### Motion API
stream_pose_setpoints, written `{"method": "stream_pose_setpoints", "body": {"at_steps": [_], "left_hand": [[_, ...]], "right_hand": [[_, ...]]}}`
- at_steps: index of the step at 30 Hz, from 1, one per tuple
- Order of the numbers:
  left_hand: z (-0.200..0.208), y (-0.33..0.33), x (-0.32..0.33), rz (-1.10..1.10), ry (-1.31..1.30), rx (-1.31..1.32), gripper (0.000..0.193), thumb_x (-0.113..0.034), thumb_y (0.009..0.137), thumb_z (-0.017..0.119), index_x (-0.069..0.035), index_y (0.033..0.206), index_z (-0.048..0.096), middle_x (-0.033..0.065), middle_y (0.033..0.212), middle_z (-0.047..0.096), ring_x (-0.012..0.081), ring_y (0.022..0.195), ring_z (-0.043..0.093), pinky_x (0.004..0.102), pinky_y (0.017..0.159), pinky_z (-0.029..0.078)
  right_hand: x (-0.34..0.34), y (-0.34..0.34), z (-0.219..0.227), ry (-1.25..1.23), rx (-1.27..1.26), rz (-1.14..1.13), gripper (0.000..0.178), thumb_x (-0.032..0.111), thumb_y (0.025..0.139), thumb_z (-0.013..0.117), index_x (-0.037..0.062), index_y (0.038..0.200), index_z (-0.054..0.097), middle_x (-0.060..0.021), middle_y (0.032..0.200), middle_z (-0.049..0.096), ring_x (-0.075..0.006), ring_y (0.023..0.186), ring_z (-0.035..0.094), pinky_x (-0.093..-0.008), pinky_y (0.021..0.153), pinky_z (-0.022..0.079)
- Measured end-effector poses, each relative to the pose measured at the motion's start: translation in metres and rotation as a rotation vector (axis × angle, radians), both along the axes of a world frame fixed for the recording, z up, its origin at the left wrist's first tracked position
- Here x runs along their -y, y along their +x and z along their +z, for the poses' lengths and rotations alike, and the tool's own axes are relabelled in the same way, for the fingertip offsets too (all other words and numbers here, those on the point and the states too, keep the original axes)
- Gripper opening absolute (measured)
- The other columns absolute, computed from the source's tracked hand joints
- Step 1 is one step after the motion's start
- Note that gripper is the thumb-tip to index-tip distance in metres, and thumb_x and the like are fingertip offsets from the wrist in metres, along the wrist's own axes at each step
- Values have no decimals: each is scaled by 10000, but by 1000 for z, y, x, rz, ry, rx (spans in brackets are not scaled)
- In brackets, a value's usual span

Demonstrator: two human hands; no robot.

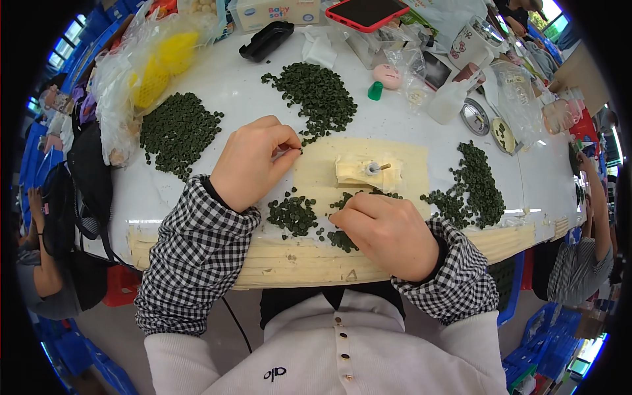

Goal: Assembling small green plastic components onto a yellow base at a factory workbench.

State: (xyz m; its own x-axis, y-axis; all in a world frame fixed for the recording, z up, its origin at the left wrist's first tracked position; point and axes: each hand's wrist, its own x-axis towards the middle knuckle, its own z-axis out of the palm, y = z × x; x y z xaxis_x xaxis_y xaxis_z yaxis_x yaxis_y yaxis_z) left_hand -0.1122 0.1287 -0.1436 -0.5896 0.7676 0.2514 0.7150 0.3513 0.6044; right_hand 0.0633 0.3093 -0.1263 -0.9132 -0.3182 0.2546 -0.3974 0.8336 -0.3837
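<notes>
My left hand (253, 161) is closed in a pinch at the left edge of a tan taped sheet (408, 155), with a small dark green piece at its fingertips. My right hand (388, 234) bends over the front of the sheet, its fingers pressed together above loose green pieces (342, 240); what they hold, if anything, is hidden. Between and beyond the hands stands a small tape-covered block (352, 172) with a grey round fitting and a thin brownish pin (383, 167). A small pile of green pieces (293, 214) lies near my left wrist.
Larger piles of green pieces lie at left (181, 131), far middle (316, 95) and right (477, 184). Behind them are a black tray (266, 41), a red-cased phone (367, 14), a mug (471, 43) and round tins (475, 116). Tape strips cover the table's front edge (296, 263).
</notes>
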Motion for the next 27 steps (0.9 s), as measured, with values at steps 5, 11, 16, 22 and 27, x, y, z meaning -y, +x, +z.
{"method": "stream_pose_setpoints", "body": {"at_steps": [5,11,16,22,27], "left_hand": [[4,4,-1,-25,-11,12,112,-31,815,704,6,918,682,77,832,620,162,690,608,266,635,497],[2,6,0,-101,16,-18,92,-4,825,690,19,910,664,85,834,618,188,683,615,274,622,502],[4,8,-2,-130,-4,-84,75,7,833,670,18,905,653,108,834,611,254,703,626,315,631,510],[6,9,0,-107,-103,-240,74,-21,843,665,1,912,647,135,835,598,331,758,610,366,681,509],[16,10,1,-95,32,53,67,-29,884,649,27,915,629,111,887,658,214,780,652,323,715,526]], "right_hand": [[-1,1,1,-8,10,-12,170,80,797,611,58,963,637,-56,856,561,-222,759,638,-333,621,532],[1,-1,4,-65,-31,-40,149,12,789,674,42,932,704,-59,819,645,-220,684,653,-314,587,540],[0,-3,5,-245,-60,-51,180,-48,776,682,25,939,704,-76,818,688,-224,688,677,-286,602,547],[3,-2,13,-487,-96,-142,126,-5,824,698,33,944,686,-95,775,684,-212,595,648,-288,546,517],[1,1,14,-574,-73,-182,136,-22,827,713,13,956,689,-90,751,675,-151,566,621,-250,537,494]]}}
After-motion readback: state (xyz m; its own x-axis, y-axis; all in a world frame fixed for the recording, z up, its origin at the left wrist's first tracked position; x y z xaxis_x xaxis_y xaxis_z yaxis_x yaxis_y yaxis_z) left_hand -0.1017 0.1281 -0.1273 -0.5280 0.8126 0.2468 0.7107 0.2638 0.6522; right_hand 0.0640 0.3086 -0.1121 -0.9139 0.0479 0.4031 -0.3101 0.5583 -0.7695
